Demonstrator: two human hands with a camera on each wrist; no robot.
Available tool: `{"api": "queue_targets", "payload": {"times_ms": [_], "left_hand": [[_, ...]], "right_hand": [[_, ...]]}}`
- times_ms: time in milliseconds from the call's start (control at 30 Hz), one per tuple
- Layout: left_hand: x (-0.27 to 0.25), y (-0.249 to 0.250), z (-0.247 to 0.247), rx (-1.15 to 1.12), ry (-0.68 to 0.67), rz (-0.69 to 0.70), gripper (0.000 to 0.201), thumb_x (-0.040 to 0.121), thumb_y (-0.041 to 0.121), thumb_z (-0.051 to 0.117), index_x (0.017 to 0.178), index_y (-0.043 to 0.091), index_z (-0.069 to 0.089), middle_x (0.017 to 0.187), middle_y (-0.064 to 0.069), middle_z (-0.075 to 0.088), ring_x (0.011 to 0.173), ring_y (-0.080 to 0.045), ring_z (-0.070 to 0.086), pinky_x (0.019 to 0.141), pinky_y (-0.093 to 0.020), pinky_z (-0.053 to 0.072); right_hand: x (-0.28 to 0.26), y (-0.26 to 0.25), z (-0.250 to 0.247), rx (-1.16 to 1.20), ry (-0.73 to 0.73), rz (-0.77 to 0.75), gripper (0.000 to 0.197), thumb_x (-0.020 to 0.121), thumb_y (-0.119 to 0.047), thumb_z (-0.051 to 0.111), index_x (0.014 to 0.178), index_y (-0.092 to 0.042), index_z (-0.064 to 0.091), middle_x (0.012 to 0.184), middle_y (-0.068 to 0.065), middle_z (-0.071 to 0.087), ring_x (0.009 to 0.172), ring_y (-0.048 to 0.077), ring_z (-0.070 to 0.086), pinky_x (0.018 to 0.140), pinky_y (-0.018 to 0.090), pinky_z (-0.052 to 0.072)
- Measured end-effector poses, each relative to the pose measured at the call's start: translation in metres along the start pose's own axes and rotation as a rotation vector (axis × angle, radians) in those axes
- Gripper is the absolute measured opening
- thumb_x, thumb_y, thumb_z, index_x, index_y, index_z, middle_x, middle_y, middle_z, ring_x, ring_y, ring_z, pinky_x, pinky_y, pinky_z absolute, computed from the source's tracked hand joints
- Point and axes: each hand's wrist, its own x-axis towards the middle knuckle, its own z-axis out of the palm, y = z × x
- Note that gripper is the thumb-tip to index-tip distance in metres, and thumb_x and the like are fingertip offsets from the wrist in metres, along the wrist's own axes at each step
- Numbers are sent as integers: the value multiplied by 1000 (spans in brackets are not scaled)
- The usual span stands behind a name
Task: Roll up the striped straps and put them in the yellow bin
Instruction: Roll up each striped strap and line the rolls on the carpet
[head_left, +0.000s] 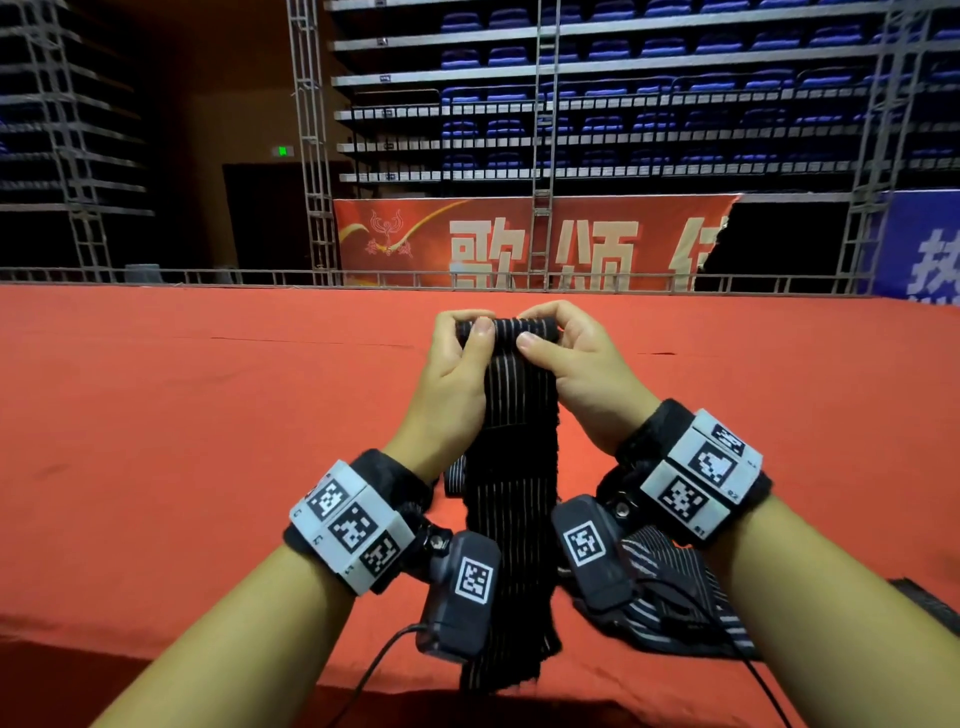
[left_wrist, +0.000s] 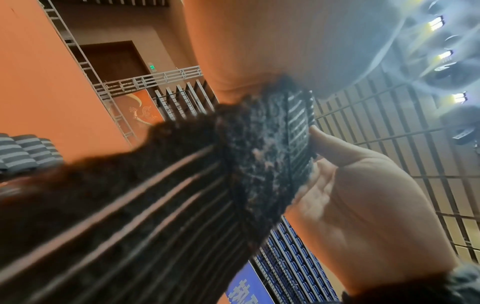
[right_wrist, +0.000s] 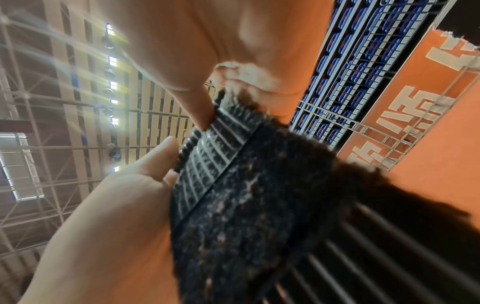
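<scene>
A black strap with thin pale stripes (head_left: 511, 499) hangs from both hands down over the near edge of the red table (head_left: 182, 415). Its top end is curled into a small roll (head_left: 511, 330). My left hand (head_left: 460, 358) pinches the roll's left end, thumb on top. My right hand (head_left: 563, 358) pinches the right end the same way. The wrist views show the rolled end (left_wrist: 267, 144) (right_wrist: 233, 168) close up between thumb and fingers. The yellow bin is not in view.
More striped straps lie on the table: a heap (head_left: 675, 587) under my right wrist, a rolled piece (head_left: 454, 475) behind my left wrist. A dark strip (head_left: 930, 603) lies at the right edge. A metal railing (head_left: 208, 275) runs behind the table's far edge.
</scene>
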Motion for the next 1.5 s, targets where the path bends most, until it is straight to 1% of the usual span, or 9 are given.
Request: {"api": "queue_targets", "payload": {"times_ms": [133, 267, 467, 667, 800, 1000, 1100, 1333, 1500], "left_hand": [[2, 0, -4, 95, -15, 91, 15, 95, 27, 46, 101, 15, 53, 97, -3, 58, 91, -17, 58, 86, -44, 50], [-1, -2, -8, 174, -59, 158, 11, 99, 14, 46, 106, 9, 53, 98, -3, 59, 90, -12, 58, 83, -36, 50], [-1, -8, -4, 66, -33, -8, 15, 104, 17, 43, 107, 8, 54, 99, -7, 60, 92, -15, 60, 87, -40, 50], [-1, -12, -2, 57, -42, 15, 23, 93, 33, 47, 111, 18, 52, 112, -17, 60, 107, -34, 62, 93, -50, 52], [-4, -14, -4, 10, -36, -34, 26, 90, 35, 49, 106, 14, 50, 102, -7, 59, 95, -20, 61, 90, -48, 51], [-4, -16, -7, 94, -43, 95, 6, 98, 21, 44, 103, 19, 45, 98, 1, 53, 89, -9, 54, 81, -29, 49], [-4, -18, -8, 95, -50, 93, 11, 93, 27, 44, 103, 26, 44, 101, 2, 51, 91, -9, 53, 82, -28, 49], [-3, -17, -7, 17, -30, -7, 8, 103, 16, 44, 106, 11, 49, 96, -2, 55, 90, -12, 56, 80, -32, 50], [-5, -15, -8, 68, -88, 30, 18, 89, 23, 48, 105, 15, 52, 97, -4, 56, 88, -12, 56, 79, -33, 51]], "right_hand": [[-2, 2, 1, -27, 25, -19, 19, 92, 10, 48, 100, -7, 51, 85, 5, 53, 73, 11, 54, 64, 20, 49], [-2, 3, 1, 10, 56, 61, 5, 98, -14, 53, 95, -10, 52, 85, 5, 54, 67, 8, 56, 57, 19, 48], [-3, 9, -1, -18, 36, 13, 13, 93, 2, 52, 97, -11, 53, 90, 10, 54, 81, 18, 55, 70, 30, 49], [-2, 12, 5, 51, 41, 148, 17, 100, -22, 50, 102, -6, 51, 88, 5, 59, 76, 14, 60, 63, 20, 51], [-2, 11, 1, 39, 42, 48, 1, 97, -6, 52, 97, -6, 52, 85, 7, 55, 78, 17, 56, 69, 28, 50], [-3, 12, 7, 31, 42, 177, 25, 101, -33, 47, 102, -10, 53, 83, 2, 58, 68, 10, 58, 57, 20, 49], [-3, 12, 7, 10, 70, 145, 20, 101, -23, 48, 88, -9, 55, 74, 1, 57, 58, 5, 56, 52, 17, 46], [-5, 14, 1, -9, 18, 65, 9, 98, -6, 50, 95, -8, 59, 89, 11, 60, 80, 20, 59, 71, 31, 52], [-4, 17, 1, -51, 71, 93, 15, 98, -22, 54, 86, -12, 56, 75, 2, 54, 59, 4, 53, 52, 15, 42]]}}
